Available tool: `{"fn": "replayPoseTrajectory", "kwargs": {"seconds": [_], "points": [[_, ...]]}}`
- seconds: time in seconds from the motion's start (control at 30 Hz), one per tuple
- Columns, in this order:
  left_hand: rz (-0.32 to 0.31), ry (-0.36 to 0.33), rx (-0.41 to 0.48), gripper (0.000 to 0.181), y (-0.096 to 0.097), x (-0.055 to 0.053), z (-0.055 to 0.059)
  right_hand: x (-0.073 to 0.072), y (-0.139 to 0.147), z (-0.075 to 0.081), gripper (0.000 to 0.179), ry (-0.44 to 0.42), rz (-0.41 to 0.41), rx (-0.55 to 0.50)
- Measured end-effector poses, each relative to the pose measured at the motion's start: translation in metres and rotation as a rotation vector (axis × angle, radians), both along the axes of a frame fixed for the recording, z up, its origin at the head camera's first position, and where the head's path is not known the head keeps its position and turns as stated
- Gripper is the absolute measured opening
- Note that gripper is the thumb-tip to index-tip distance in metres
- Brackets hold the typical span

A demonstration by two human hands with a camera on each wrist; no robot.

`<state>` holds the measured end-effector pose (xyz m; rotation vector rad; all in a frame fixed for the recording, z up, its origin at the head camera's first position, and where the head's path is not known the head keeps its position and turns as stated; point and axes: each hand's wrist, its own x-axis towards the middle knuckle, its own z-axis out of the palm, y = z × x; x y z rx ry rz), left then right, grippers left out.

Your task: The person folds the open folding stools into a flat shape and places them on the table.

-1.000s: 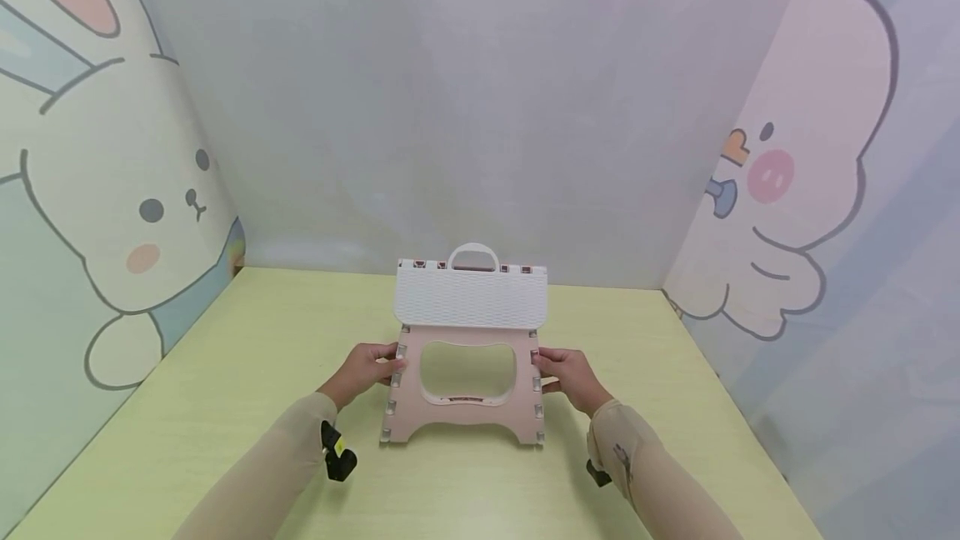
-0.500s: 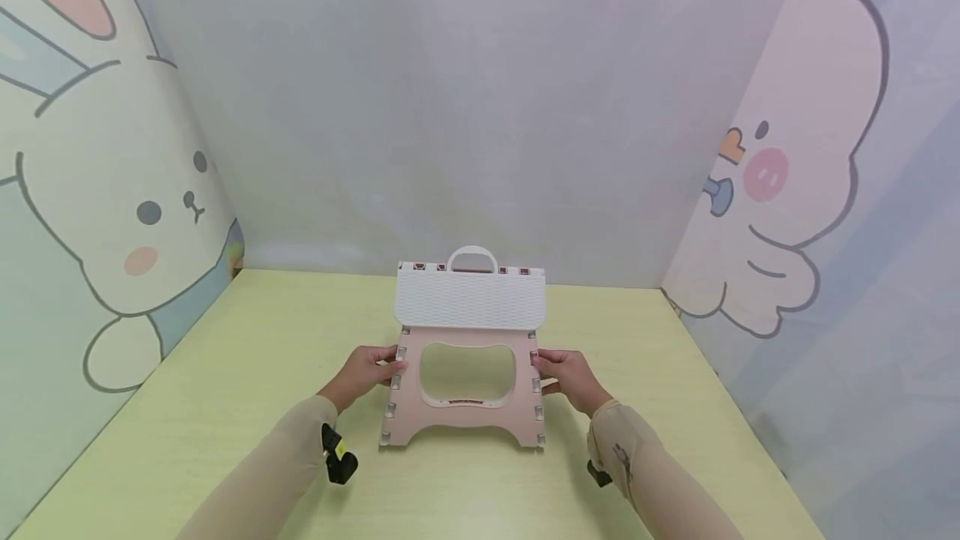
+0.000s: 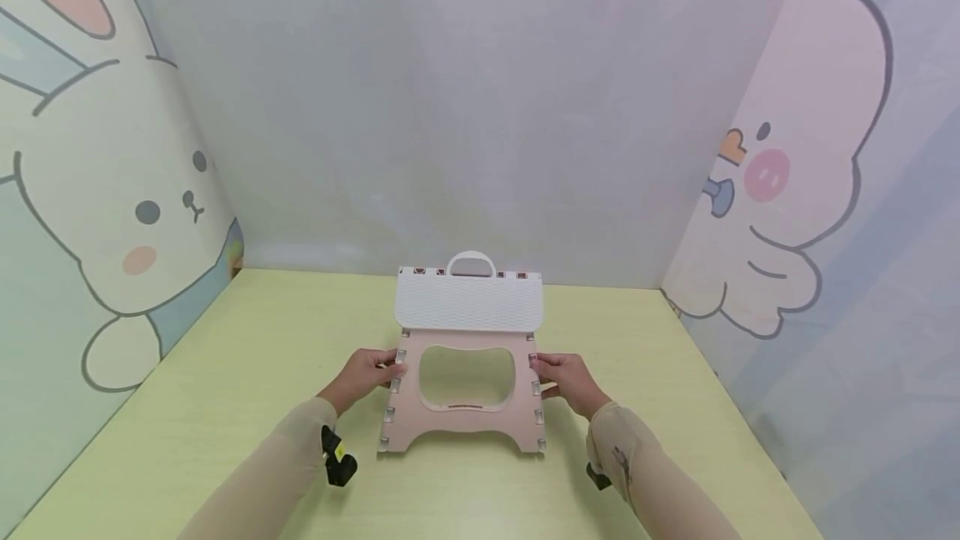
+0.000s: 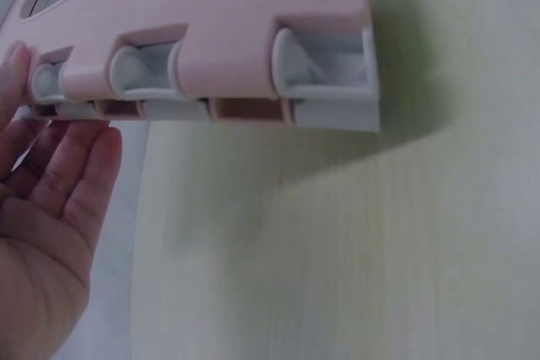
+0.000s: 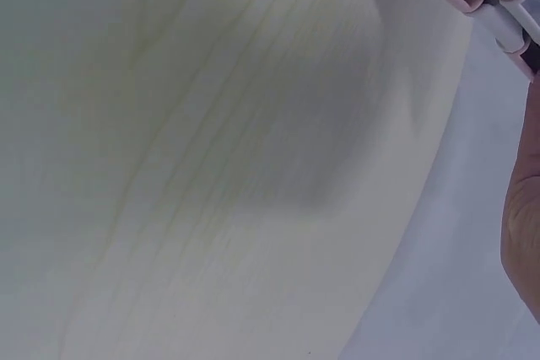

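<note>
A pink and white folding step stool point(image 3: 465, 421) stands upright in the middle of the head view. Its white textured panel point(image 3: 468, 300) is at the top, with an arched handle point(image 3: 471, 255) above it and a large opening through the pink side. My left hand point(image 3: 365, 375) grips the stool's left edge, thumb on the near face and fingers behind. On the opposite edge my right hand point(image 3: 572, 380) holds on the same way. The left wrist view shows the hinged pink edge point(image 4: 228, 56) close up, beside the left hand's fingers point(image 4: 72, 174). Only part of the right hand point(image 5: 525, 208) shows in its wrist view.
The stool is over a pale yellow wood-grain table point(image 3: 285, 315). Cloth walls point(image 3: 480, 107) enclose the back and both sides, printed with a rabbit point(image 3: 127, 182) on the left and a chick-like figure point(image 3: 810, 132) on the right.
Both hands keep their grip. The stool has come slightly down and nearer in the head view, its top lower and its feet a little closer to me.
</note>
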<state>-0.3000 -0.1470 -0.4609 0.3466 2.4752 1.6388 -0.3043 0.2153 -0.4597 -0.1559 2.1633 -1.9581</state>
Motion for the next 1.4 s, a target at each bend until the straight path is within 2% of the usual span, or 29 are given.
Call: {"fn": "replayPoseTrajectory", "kwargs": {"seconds": [0.33,0.63,0.8,1.4], "points": [[0.015,-0.026,-0.018,0.046,0.0008,0.0009,-0.0039,0.0003,-0.0001,-0.0021,0.041,-0.034,0.007,0.033],[-0.034,0.016,-0.092,0.043,-0.0022,-0.0009,-0.003,-0.0019,0.0003,0.003,0.035,-0.004,0.052,0.083],[-0.06,0.009,-0.096,0.042,-0.0025,-0.0027,-0.0025,-0.0028,0.0004,0.002,0.033,-0.018,0.037,0.087],[-0.071,-0.037,-0.099,0.032,-0.0009,-0.0008,-0.0054,-0.0017,0.0017,-0.0027,0.031,-0.067,0.027,0.091]]}}
